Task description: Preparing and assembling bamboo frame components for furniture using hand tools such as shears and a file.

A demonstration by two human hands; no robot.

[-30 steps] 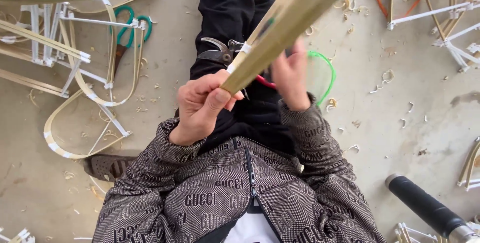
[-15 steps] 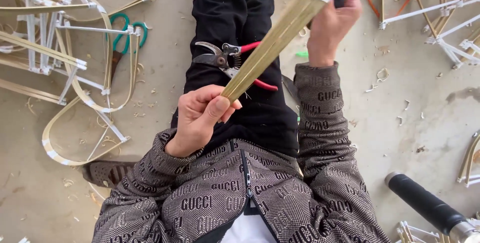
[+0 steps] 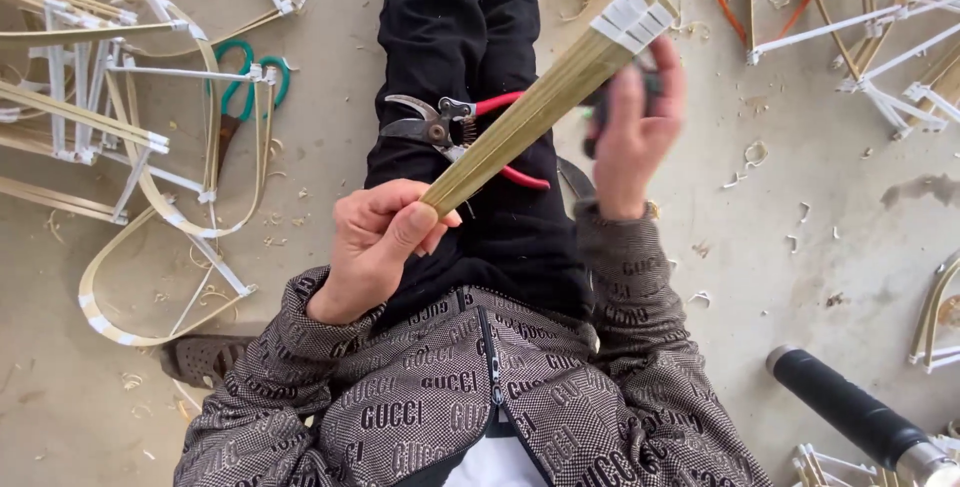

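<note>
A bundle of thin pale bamboo strips (image 3: 545, 107) slants from my lap up to the top right, bound with white tape (image 3: 640, 9) at its far end. My left hand (image 3: 375, 247) grips the near end. My right hand (image 3: 632, 142) is beside the upper part of the bundle, closed on a small dark object that is too blurred to identify. Red-handled pruning shears (image 3: 440, 127) lie on my black trousers under the bundle.
Curved bamboo frames taped in white (image 3: 120, 107) lie on the concrete floor at left, with green-handled scissors (image 3: 245, 82) among them. More frames (image 3: 880, 37) lie at top right. A black cylindrical handle (image 3: 850, 412) lies at lower right. Shavings are scattered about.
My right hand left the spot next to my left hand, rose along the bundle toward its taped end, and now sits slightly lower beside it. The left hand kept its grip.
</note>
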